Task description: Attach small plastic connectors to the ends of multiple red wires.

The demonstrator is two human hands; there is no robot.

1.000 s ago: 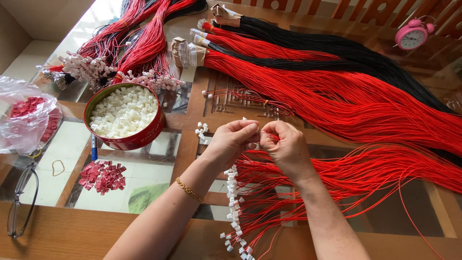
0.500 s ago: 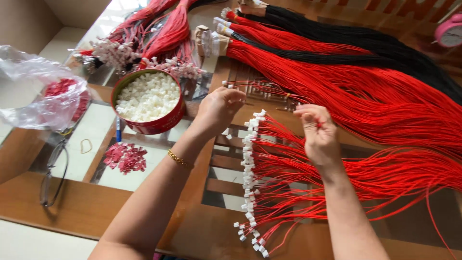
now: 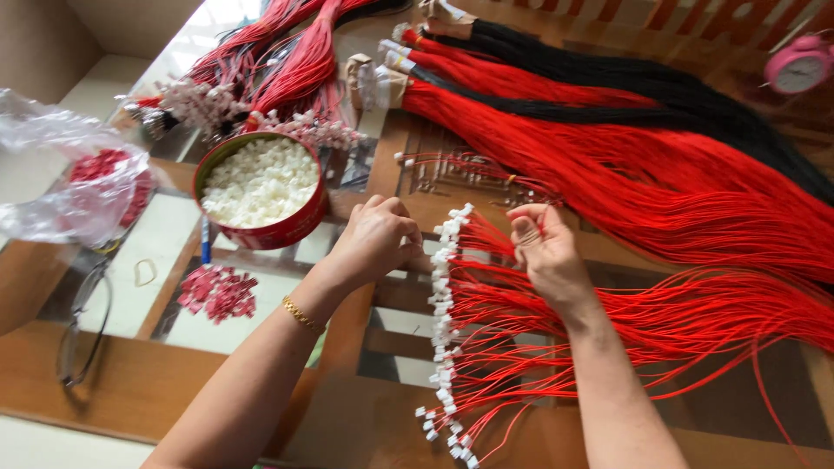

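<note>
My left hand (image 3: 375, 241) hovers with its fingers curled, just right of a round red tin (image 3: 271, 234) full of small white connectors (image 3: 259, 178); what sits in the fingertips is hidden. My right hand (image 3: 540, 252) pinches a thin red wire (image 3: 521, 227) at its end. Between and below the hands lies a fan of red wires (image 3: 608, 330), their ends fitted with white connectors (image 3: 443, 330) in a ragged column.
Thick bundles of red wire (image 3: 660, 174) and black wire (image 3: 660, 82) cross the table behind. More finished wires (image 3: 261, 78) lie at the top left. A plastic bag (image 3: 74, 187), small red pieces (image 3: 217, 293), glasses (image 3: 82, 334) and a pink alarm clock (image 3: 799, 65) are around.
My left hand reached out toward the red tin and has come back next to the wire fan. My right hand stayed on the wire ends. The view shifted left.
</note>
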